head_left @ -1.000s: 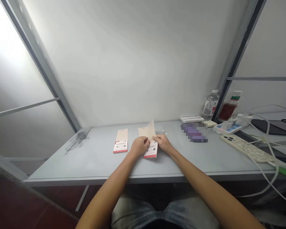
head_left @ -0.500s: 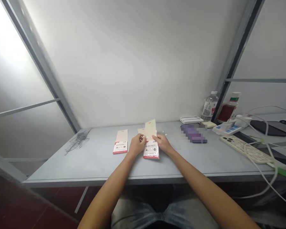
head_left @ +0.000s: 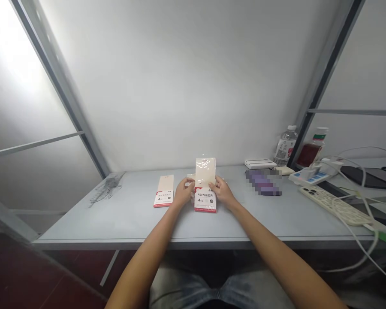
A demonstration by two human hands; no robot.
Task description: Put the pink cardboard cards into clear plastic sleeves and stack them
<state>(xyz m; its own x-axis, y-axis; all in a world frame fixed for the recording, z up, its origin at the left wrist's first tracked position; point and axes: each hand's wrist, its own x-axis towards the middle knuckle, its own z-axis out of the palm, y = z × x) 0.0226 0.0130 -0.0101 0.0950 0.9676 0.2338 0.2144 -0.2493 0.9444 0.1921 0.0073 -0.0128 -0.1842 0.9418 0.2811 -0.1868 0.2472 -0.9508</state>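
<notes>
My right hand grips a ruler set packet by its right edge, thumb on the front. The packet stands tilted up, facing me, in a glossy clear sleeve with a white label, red trim and a cream upper part. My left hand is at the packet's left edge, fingers curled into a pinch; what lies between them cannot be made out. Behind the packet, mostly hidden, a pale piece shows by my left fingertips. Left of my hands, a similar ruler set packet lies on the table.
The grey table meets a white wall. At its far left lies a tangled dark clump. On the right are a white box, a blurred purple item, a water bottle, a power strip, a phone case and loose cables.
The packet in my hands has straightened and its cream upper part now faces me squarely. The pale flap that stuck up at an angle is no longer seen. The view has shifted slightly.
</notes>
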